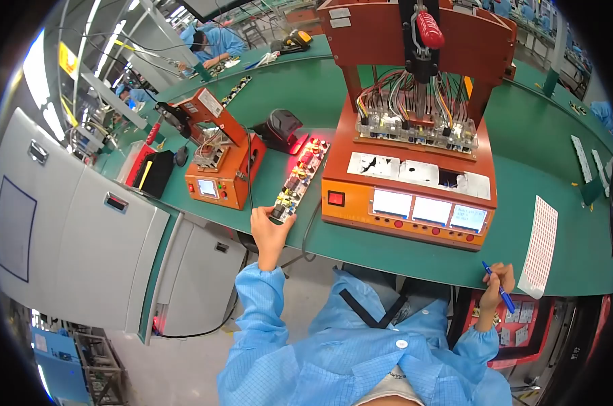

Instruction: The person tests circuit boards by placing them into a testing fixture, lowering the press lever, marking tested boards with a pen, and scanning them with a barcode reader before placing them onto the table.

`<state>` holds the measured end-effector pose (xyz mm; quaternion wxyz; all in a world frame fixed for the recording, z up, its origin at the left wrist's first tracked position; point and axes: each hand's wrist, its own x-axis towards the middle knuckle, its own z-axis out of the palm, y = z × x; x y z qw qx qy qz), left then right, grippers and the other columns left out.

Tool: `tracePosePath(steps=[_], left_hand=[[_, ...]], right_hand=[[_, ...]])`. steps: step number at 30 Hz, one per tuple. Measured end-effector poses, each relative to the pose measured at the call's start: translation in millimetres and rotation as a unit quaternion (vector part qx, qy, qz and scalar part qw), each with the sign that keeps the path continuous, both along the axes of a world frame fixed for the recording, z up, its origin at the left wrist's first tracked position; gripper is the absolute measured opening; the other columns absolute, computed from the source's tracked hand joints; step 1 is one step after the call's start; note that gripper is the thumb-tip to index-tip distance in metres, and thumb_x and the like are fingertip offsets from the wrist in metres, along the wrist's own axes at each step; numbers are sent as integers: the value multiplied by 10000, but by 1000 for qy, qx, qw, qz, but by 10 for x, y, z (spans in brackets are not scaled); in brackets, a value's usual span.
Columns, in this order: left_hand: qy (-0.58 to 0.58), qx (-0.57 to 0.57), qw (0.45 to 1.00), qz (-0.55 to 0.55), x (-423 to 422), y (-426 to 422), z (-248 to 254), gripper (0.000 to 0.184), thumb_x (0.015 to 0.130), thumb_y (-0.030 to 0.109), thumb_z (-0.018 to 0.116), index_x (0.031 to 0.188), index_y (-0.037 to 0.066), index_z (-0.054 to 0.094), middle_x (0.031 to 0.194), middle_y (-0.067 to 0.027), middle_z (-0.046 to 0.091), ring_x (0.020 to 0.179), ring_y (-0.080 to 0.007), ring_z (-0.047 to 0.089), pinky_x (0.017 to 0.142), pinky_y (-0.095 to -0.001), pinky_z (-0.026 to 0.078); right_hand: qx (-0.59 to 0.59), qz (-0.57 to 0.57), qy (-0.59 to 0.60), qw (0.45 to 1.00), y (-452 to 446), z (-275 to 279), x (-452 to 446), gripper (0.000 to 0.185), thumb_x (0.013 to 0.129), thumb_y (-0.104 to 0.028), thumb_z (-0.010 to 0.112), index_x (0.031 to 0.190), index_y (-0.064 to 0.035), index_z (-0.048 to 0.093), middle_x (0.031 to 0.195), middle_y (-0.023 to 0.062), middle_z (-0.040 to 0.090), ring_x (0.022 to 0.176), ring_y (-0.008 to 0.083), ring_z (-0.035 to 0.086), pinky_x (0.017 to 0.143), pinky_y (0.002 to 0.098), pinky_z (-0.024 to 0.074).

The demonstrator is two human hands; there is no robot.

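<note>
My left hand (pixel 271 233) grips the near end of a long circuit board (pixel 298 181) at the front edge of the green table. The board is tilted away from me, its far end lit red beside a black scanner (pixel 281 130). In my right hand (pixel 498 287) is a blue pen (pixel 499 288), held near the table's front right edge. Between my hands stands a large orange test fixture (pixel 409 196) with small screens, wires and a red-handled lever. To its right lies a sheet of small labels (pixel 539 247).
A smaller orange fixture (pixel 220 171) stands at the left, near a black bin (pixel 155 173). A red tray (pixel 523 328) with parts is below the table at the right. Farther back, a person in blue (pixel 218 44) works at the bench. A cable hangs over the front edge.
</note>
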<state>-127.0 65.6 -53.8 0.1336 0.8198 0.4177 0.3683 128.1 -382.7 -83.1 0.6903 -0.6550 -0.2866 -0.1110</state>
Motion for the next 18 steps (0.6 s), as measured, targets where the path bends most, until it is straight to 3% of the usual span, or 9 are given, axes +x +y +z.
tracePosePath(steps=[9, 18], left_hand=[[26, 25, 999, 6, 2, -37, -41, 503, 685, 246, 846, 1010, -1, 551, 1010, -140, 525, 993, -322, 489, 865, -411, 424], [33, 71, 997, -16, 282, 125, 86, 481, 675, 263, 848, 974, 7, 573, 969, -128, 550, 957, -326, 504, 829, -412, 433]], right_hand=[[-23, -22, -30, 999, 57, 0, -34, 180, 863, -134, 524, 754, -20, 439, 634, 60, 443, 569, 125, 418, 532, 264, 334], [-58, -28, -53, 997, 67, 22, -41, 151, 842, -97, 518, 746, -13, 437, 623, 70, 453, 582, 139, 429, 539, 270, 340]])
